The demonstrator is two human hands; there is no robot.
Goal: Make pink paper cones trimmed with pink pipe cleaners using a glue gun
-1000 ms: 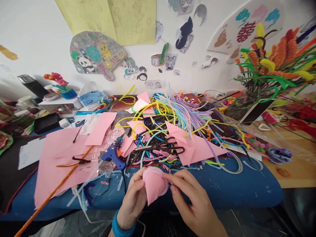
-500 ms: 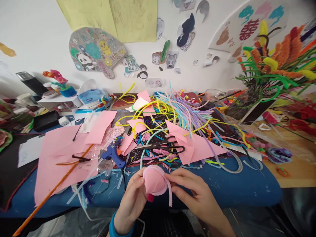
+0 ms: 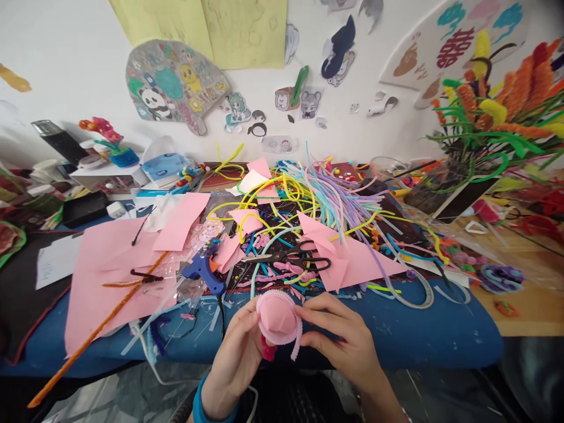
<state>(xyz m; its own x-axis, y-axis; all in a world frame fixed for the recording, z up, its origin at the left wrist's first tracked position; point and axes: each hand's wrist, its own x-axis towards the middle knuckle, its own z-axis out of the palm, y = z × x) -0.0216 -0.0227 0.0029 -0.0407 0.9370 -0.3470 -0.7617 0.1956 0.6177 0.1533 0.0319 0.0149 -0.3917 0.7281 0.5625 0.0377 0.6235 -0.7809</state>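
My left hand (image 3: 240,352) grips a small pink felt cone (image 3: 275,314) from the left, fingers wrapped round it. A fuzzy pink pipe cleaner (image 3: 294,343) runs round the cone's rim, and its loose end hangs down on the right. My right hand (image 3: 341,338) pinches that rim from the right. A bit of darker red shows under the cone. Both hands are held just in front of the blue table edge (image 3: 396,346).
Black scissors (image 3: 293,258) and a blue glue gun (image 3: 205,270) lie just behind the hands. Pink paper sheets (image 3: 106,276), a heap of coloured pipe cleaners (image 3: 326,200) and an orange stick (image 3: 97,335) cover the table. A vase of pipe-cleaner flowers (image 3: 484,129) stands at right.
The cone has been turned so its open, rimmed end faces up more. The pipe cleaner's free end now hangs down at the right. Both hands rose slightly.
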